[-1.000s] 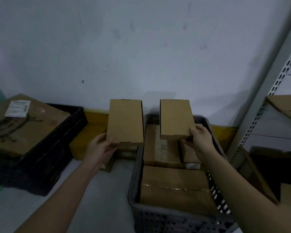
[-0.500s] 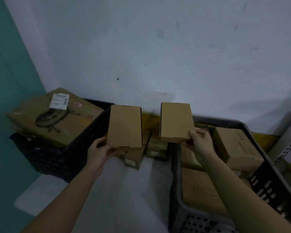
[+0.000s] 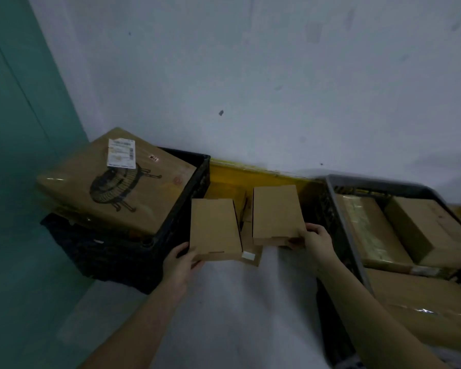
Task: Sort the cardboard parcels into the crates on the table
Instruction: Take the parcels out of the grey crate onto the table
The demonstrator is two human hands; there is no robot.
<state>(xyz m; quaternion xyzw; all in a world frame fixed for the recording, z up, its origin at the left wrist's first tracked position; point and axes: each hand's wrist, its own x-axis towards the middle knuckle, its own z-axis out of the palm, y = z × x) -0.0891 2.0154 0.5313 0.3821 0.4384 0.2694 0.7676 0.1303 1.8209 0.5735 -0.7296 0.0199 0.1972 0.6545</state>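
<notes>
Holding flat parcels (image 3: 214, 227) (image 3: 276, 213) by near edges, between crates (image 3: 181, 209) (image 3: 341, 217)

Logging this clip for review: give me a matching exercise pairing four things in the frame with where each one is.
Things:
1. large printed box
2. left small box
3. right small box
4. taped boxes

Places:
A. inside the grey crate
B. held by the left hand
C. on top of the black crate
D. held by the right hand

Pairs: 1-C, 2-B, 3-D, 4-A
</notes>
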